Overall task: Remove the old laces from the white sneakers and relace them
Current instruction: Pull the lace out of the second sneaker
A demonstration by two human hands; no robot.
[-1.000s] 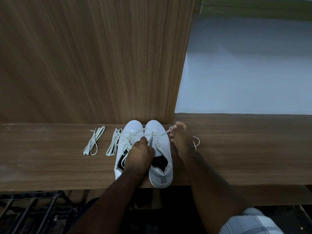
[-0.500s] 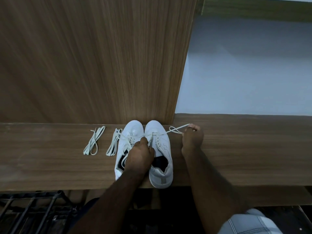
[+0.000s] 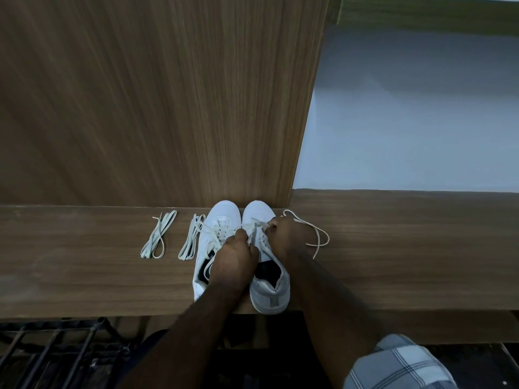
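White sneakers sitting side by side on wooden shelf (image 3: pixel 393 248), toes touching the upright wood panel (image 3: pixel 168 108) at the back edge, heels hanging just over the front edge. Left sneaker (image 3: pixel 222 220) still laced, mostly covered at the tongue by left hand (image 3: pixel 234 259). Left hand is lying knuckles-up across both shoes, fingers curled down at the lace area between them; looks like it is pinching the lacing, grip partly hidden. Right sneaker (image 3: pixel 259 217) is getting worked on: right hand (image 3: pixel 283 234) is resting on its upper, fingertips pinching the old lace (image 3: pixel 314 234) near the top eyelets. Loose end of that lace is looping out onto the shelf to the right of the shoe. Two folded lace bundles lying on the shelf left of the sneakers: nearer bundle (image 3: pixel 192 238) just beside the left sneaker, farther bundle (image 3: pixel 158 238) apart from it. Plaid fabric (image 3: pixel 398 363) showing at bottom right, black metal rack (image 3: pixel 56 352) at bottom left below the shelf.
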